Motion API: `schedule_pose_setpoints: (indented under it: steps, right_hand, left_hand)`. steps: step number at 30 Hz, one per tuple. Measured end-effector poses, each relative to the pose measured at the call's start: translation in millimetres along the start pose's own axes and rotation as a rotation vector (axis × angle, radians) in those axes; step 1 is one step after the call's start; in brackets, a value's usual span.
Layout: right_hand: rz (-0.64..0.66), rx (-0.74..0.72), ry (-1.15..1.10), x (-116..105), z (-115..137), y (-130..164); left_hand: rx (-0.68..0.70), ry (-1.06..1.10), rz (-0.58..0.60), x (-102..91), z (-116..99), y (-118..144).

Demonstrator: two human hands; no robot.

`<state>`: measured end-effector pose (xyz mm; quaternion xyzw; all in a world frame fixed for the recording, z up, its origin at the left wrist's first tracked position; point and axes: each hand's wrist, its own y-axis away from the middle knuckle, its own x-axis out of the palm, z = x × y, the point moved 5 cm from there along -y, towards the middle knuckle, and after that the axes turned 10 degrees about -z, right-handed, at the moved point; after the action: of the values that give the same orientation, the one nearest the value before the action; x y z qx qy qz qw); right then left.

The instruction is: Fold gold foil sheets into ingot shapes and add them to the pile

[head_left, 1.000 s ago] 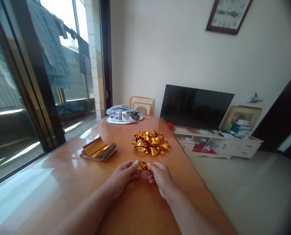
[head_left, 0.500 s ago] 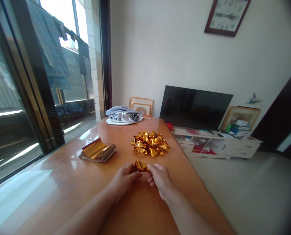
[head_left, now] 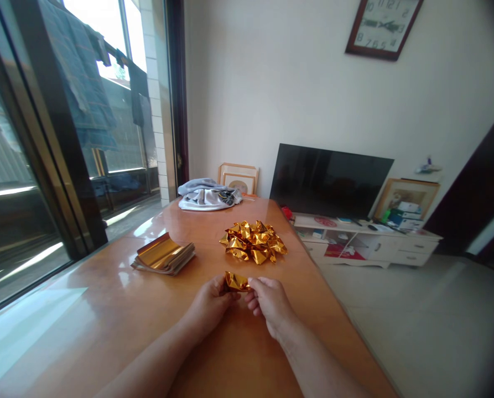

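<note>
Between my two hands is a folded piece of gold foil paper point(head_left: 237, 282), shiny and creased, held just above the table. My left hand point(head_left: 212, 301) pinches its left end. At its right end, the thumb and fingers of my right hand point(head_left: 268, 298) are closed on it. Just beyond lies a pile of folded gold foil pieces point(head_left: 253, 242), with pointed ends and crumpled sides. To the left sits a stack of gold foil paper sheets point(head_left: 164, 255), its top sheet curling up at the far edge.
The brown wooden table point(head_left: 147, 326) has its right edge running past my right arm. Folded grey and white cloth point(head_left: 209, 196) lies at the far end. Beyond stand a television point(head_left: 329, 181) and a white cabinet point(head_left: 373, 249). A glass sliding door point(head_left: 18, 166) is on the left.
Both hands still grip the foil piece, which shows slightly more of its left side. The whole view has shifted a little; the pile and stack lie unchanged.
</note>
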<state>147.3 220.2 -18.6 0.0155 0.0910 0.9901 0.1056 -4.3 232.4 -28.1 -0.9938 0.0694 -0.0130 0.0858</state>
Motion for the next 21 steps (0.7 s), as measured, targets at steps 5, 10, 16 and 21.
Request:
schedule_pose_setpoints:
  steps: [5,10,16,21]
  right_hand:
    - [0.017,0.013,-0.031,2.0,0.1,1.4]
    - [0.012,0.018,-0.024,0.5,0.9,1.3]
    - [-0.031,0.002,-0.009,-6.9,1.8,-3.2]
    - [-0.009,-0.005,0.047,-7.3,1.6,-2.4]
  left_hand:
    - [0.008,-0.022,-0.011,-1.8,3.3,-1.3]
    - [-0.003,-0.014,-0.015,-1.9,4.3,-2.7]
    - [0.018,-0.006,-0.040,-3.8,-0.9,-4.1]
    - [0.035,-0.012,-0.041,-8.3,-4.9,-4.6]
